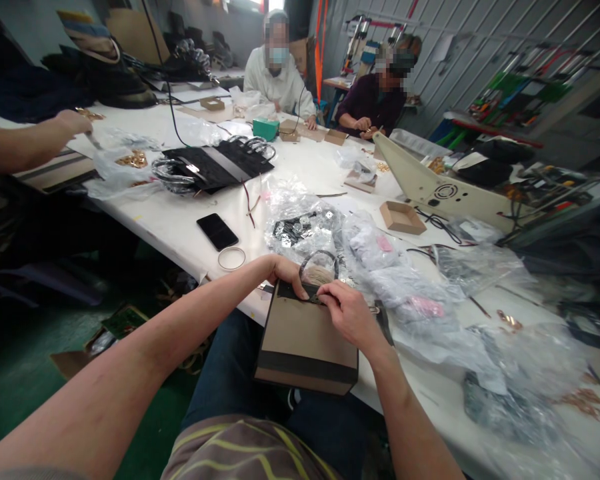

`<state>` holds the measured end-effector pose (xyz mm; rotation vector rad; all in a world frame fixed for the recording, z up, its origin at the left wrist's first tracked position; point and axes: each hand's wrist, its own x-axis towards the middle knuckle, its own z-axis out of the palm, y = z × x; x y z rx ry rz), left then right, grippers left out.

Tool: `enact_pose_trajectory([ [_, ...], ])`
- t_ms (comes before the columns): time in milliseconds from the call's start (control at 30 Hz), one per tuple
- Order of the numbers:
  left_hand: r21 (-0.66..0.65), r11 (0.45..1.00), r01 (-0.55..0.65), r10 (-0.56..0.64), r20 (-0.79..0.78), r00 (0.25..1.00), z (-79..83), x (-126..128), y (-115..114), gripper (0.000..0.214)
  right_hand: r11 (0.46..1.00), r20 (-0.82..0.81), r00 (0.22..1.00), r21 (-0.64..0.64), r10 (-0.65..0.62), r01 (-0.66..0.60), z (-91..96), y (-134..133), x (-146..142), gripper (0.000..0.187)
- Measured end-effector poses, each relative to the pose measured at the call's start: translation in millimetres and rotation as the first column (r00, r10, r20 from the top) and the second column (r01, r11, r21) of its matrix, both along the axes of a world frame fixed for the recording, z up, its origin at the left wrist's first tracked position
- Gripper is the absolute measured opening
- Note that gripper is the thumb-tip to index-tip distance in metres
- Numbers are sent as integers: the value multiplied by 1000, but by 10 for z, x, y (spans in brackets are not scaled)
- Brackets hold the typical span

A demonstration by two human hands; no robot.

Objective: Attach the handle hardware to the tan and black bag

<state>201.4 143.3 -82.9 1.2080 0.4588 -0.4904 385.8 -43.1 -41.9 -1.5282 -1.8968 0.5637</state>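
A flat brown cardboard piece with dark bands [305, 333] rests on my lap against the edge of the white table [180, 223]. My left hand [286, 270] grips its top left corner, fingers curled. My right hand [345, 310] pinches the dark top band near the middle. A dark ring-shaped handle [319, 257] stands up just behind the top edge, between my hands.
Clear plastic bags of small parts [300, 223] lie beyond my hands. A black phone [217, 231] and a thin ring [231, 258] sit to the left, a small brown box [403, 217] to the right. Two people sit at the far end; another person's arm [30, 143] reaches in at left.
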Motion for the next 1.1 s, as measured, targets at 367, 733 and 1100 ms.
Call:
enact_pose_trajectory([
  [367,9,1000,-6,6,4,1000,-16,5,5,53,999,137,991,-52,3,5,-9,38,-31,19],
  [733,-4,999,-53,53,-29,998,23,-7,-38,57,998,212,977,52,-36,25,-109,-52,-66,23],
  [1100,-13,996,-86,85,-32,996,60,-7,-47,48,953,186,973,294,-136,77,-386,-348,-140,36],
])
